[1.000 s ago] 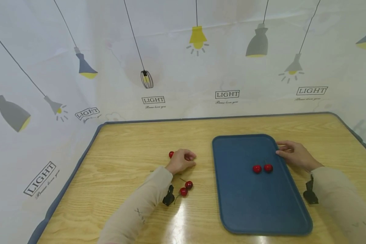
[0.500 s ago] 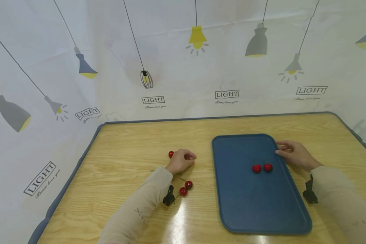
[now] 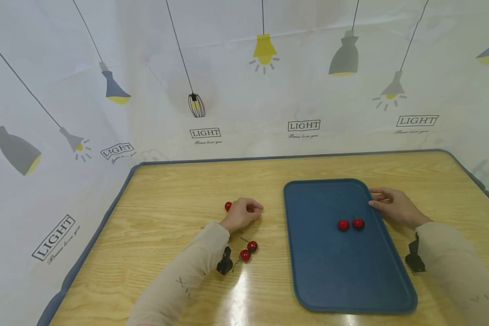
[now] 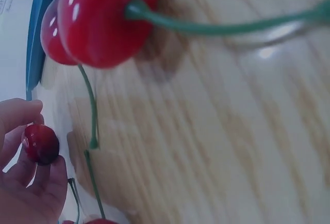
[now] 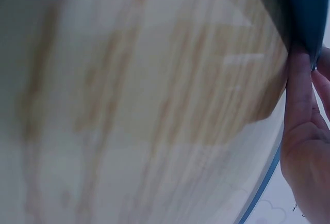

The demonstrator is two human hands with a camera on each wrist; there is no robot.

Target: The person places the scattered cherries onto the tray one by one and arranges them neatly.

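Note:
My left hand [image 3: 241,213] hovers low over or rests at the wooden table, left of the blue tray [image 3: 350,276]. In the left wrist view its thumb and fingers are curled round a dark red cherry [image 4: 40,144]; the head view hides most of it. Just left of that hand lies a partly hidden cherry [image 3: 228,206]. Nearer my wrist are two more cherries, one darker cherry [image 3: 252,246] and one brighter cherry [image 3: 245,255], with green stems. At the tray's right rim my right hand [image 3: 397,208] pinches the edge between thumb and fingers.
Two cherries, a left one [image 3: 343,225] and a right one [image 3: 358,223], sit inside the tray. The wooden table [image 3: 179,190] ends at a blue edge against a white backdrop [image 3: 244,90] printed with lamps. Black wrist cameras hang below both sleeves.

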